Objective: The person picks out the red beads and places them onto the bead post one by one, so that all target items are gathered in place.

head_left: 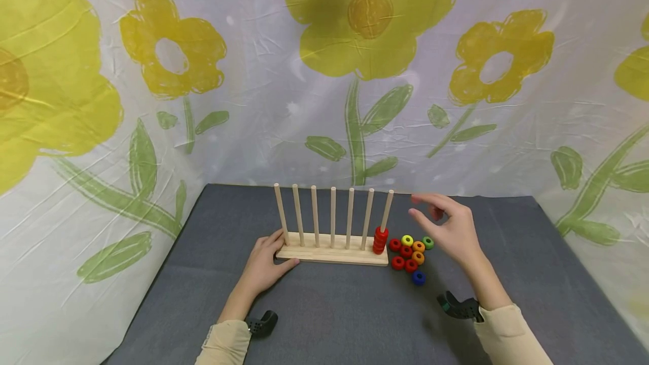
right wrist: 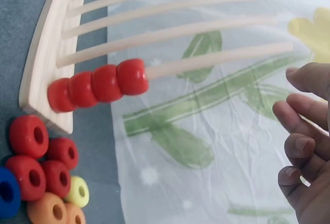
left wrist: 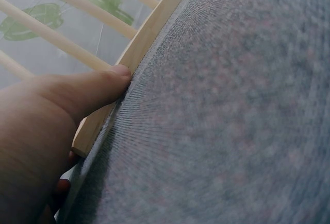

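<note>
A flowered curtain (head_left: 263, 128) hangs behind the gray tabletop (head_left: 324, 320), where a 7-peg rack (head_left: 329, 255) bears 4 red beads (head_left: 380, 239); the left hand (head_left: 261, 263) grips its end, the right hand (head_left: 453, 232) hovers empty, thumb and fingers apart.

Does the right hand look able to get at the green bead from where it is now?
Probably yes: the right hand looks empty and near, and the green bead lies at the outer edge of the loose beads, with nothing seen on top.
</note>
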{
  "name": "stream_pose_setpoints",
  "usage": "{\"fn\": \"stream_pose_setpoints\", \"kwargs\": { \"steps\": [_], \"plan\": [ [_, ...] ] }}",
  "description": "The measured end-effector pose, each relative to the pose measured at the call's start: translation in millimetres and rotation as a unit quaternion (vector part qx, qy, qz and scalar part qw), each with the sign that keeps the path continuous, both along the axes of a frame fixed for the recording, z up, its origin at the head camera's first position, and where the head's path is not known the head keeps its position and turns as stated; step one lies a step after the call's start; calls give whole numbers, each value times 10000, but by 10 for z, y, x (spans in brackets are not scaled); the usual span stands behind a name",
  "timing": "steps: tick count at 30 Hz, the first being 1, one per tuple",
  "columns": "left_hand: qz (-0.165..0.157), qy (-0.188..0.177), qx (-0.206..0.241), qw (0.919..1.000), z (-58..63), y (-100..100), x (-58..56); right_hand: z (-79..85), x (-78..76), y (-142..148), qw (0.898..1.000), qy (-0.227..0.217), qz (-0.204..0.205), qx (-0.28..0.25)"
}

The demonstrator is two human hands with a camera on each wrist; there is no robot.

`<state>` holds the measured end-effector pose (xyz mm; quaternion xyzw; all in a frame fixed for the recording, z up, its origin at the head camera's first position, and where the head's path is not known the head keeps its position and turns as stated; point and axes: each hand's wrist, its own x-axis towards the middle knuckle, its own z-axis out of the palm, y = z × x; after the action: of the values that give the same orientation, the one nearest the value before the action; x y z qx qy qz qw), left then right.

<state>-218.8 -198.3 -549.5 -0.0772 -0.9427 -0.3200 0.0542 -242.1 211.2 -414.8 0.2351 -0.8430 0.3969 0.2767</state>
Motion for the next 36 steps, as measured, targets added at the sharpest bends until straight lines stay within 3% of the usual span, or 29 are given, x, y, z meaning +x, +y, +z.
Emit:
{"fn": "stream_pose_setpoints", "kwargs": {
  "steps": [21, 36],
  "plan": [
    [27, -27, 3, 10000, -17, -7, 3, -339, 142, 274, 9983, -389, -424, -66],
    [28, -22, -21, 10000, 6, 6, 1, -589, 213, 328, 9977, -496, -437, -129]
  ]
}}
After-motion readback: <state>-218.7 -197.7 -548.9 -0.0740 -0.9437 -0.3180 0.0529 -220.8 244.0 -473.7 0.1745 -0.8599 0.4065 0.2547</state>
